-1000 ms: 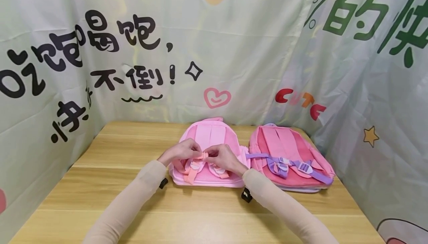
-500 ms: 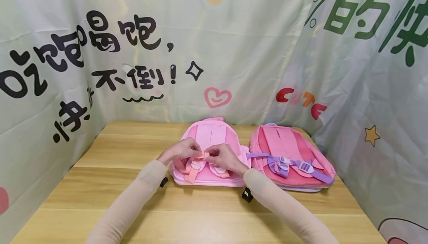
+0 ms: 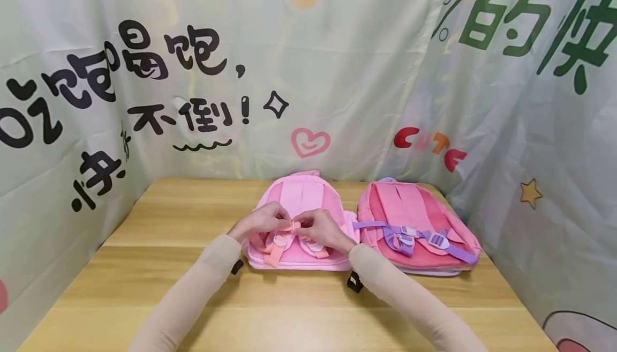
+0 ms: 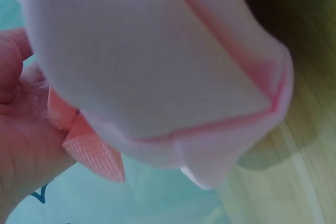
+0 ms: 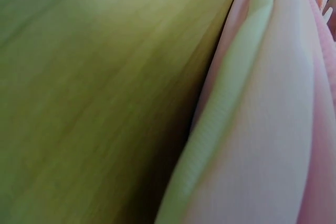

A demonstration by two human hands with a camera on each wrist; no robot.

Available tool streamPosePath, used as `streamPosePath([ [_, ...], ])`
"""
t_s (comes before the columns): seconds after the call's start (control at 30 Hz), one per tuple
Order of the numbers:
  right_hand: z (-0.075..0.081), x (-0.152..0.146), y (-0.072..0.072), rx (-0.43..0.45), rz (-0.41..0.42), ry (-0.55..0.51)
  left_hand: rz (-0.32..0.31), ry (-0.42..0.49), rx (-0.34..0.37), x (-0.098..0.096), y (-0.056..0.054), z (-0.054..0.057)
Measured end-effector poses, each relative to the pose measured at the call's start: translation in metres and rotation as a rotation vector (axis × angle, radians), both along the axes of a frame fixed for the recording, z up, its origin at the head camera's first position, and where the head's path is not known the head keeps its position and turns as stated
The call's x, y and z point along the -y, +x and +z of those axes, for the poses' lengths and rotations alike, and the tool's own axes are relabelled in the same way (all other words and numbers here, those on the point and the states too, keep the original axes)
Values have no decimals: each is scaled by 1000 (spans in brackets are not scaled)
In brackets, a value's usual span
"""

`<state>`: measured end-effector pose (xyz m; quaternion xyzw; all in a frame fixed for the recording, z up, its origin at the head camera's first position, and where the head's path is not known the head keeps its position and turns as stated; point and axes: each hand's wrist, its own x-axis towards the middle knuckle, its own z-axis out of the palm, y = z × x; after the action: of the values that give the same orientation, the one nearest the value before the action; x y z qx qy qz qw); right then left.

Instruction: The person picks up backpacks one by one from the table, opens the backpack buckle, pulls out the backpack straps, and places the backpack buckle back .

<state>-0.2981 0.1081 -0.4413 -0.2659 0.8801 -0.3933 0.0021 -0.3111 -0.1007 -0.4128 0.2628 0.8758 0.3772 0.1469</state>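
A light pink backpack [image 3: 302,194] lies on the table with its back panel and shoulder straps facing up. Over its lower middle, my left hand [image 3: 262,218] and right hand [image 3: 322,229] meet fingertip to fingertip. Between them they pinch a small coral buckle [image 3: 295,225] on a coral strap; the fingers partly hide it. Below hang loose coral strap ends [image 3: 276,254]. In the left wrist view, coral webbing [image 4: 97,153] passes by the palm beside the backpack's pale side. The right wrist view shows the backpack's pink side [image 5: 262,114], with the hand's grip out of sight.
Close on the right lies a darker pink backpack [image 3: 402,202] with purple straps [image 3: 407,242] buckled across it. Both bags rest on a wooden table [image 3: 284,309]. Printed fabric curtains [image 3: 356,73] stand around the back and sides.
The camera view has shifted slightly. Both hands stay at the coral buckle, and neither bag has visibly moved.
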Motion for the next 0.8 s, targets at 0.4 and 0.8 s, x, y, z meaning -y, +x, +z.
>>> streamPosePath([
  [0.4,0,0,2,5,-2,3,-3,-4,-3,9,1,-2],
  [0.8,-1,-1,-1,11,-2,-10,10,23,33,4,0,-1],
])
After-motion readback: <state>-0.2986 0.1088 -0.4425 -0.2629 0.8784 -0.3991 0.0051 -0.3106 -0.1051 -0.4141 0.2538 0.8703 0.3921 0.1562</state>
